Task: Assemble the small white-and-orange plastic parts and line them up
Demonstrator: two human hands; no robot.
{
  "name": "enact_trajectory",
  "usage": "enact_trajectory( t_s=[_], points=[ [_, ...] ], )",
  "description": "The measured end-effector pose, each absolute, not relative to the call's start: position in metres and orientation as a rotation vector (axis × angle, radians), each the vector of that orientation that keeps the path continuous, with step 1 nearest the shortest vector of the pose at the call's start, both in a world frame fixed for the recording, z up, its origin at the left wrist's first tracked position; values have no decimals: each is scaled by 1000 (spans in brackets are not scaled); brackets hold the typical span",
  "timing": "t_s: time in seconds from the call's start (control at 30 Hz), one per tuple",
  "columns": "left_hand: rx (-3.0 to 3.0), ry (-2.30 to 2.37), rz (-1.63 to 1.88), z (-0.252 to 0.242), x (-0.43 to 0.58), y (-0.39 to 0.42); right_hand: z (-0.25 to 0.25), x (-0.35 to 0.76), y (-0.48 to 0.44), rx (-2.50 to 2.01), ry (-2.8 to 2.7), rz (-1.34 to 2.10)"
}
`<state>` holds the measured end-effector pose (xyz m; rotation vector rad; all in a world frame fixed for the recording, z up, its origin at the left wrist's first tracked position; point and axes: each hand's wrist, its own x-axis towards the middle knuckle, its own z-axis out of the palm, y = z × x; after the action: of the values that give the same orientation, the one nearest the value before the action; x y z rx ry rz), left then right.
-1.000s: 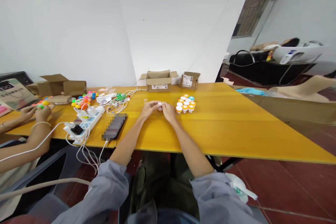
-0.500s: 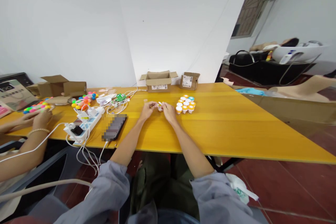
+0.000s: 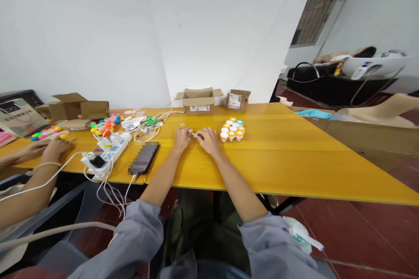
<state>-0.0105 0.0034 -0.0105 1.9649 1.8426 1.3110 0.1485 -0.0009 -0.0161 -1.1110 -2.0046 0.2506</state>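
Head view, A: what are your hands doing?

B: Your left hand (image 3: 182,140) and right hand (image 3: 207,140) are close together, just apart, over the wooden table (image 3: 288,161). Fingertips of both pinch a small whitish piece (image 3: 193,133). Too small to tell if it's one part or two.

A: Where's that piece?

B: In the gap between your hands, left of the capped containers (image 3: 232,130). Those stand upright in a tight cluster just beside your right hand; lids white, orange, one teal.

A: Anything else near you?

B: Open cardboard box (image 3: 198,107) beyond your hands, smaller carton (image 3: 238,101) to its right. Smartphone (image 3: 145,157) lies left of your left forearm, then the white power strip (image 3: 113,155). Far left, a co-worker's hands (image 3: 55,150) rest by colored beads (image 3: 46,133).
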Motion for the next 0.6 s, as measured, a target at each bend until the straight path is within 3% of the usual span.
enact_trajectory(
  t_s=[0.23, 0.43, 0.6],
  points=[
    [2136, 1992, 1175, -10, -12, 3, -17, 142, -8, -1135, -2184, 39],
    [2184, 1884, 1322, -14, -11, 6, -22, 146, 3, -1187, -2021, 129],
    [2269, 1808, 1217, -16, -5, 4, -26, 147, 9, -1266, -1923, 241]
  ],
)
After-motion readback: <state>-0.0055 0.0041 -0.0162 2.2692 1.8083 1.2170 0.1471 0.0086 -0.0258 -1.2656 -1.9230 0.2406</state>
